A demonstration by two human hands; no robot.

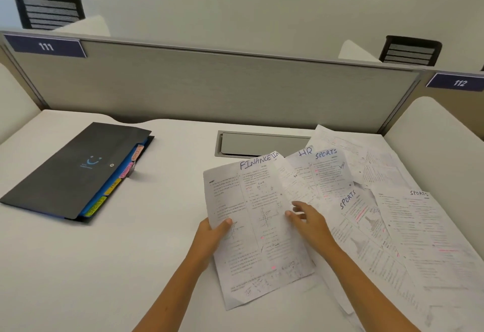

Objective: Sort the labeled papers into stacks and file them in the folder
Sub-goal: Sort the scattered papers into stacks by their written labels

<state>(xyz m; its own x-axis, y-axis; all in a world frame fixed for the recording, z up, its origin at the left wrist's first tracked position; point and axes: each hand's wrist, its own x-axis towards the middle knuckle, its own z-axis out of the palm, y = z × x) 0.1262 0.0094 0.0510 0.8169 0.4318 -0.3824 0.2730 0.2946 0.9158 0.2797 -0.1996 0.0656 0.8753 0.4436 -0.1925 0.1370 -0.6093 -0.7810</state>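
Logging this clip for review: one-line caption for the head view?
Left hand grips FINANCE sheet, right hand touches its edge; expanding folder lies closed to the left.

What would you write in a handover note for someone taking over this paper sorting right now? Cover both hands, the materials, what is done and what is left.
Left hand grips the FINANCE sheet at its left edge. Right hand is open, fingers on the paper pile.
Folder lies closed at the desk's left, coloured tabs showing.
Done: no sorted stacks visible.
Left: sort the HR, SPORTS and FINANCE sheets, then file them.
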